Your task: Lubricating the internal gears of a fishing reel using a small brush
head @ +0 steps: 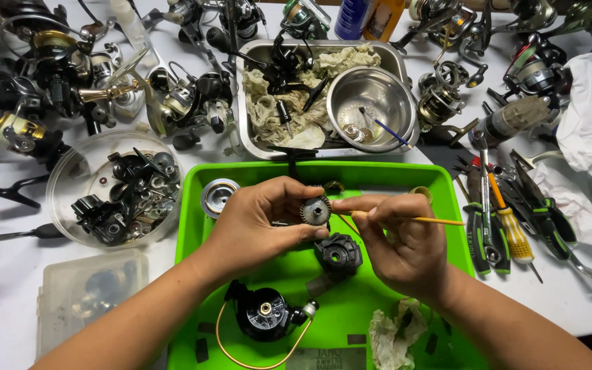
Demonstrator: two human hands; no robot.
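I see the left hand (265, 219) closed w/ thumb and fingers pinched round a small toothed gear (315, 210), held above the green tray (193, 226) near its 12 o'clock edge, gear face turned toward the camera. The right hand (405, 240) sits at 3 o'clock from the gear, fingers clamped on a thin yellow-handled brush (405, 219) whose long axis runs approx 3-to-9, tip touching the gear's 3 o'clock rim. Both wrists come in from 6 o'clock, palms angled inward; a black reel housing (338, 254) lies on the tray just at 5 o'clock below the gear.
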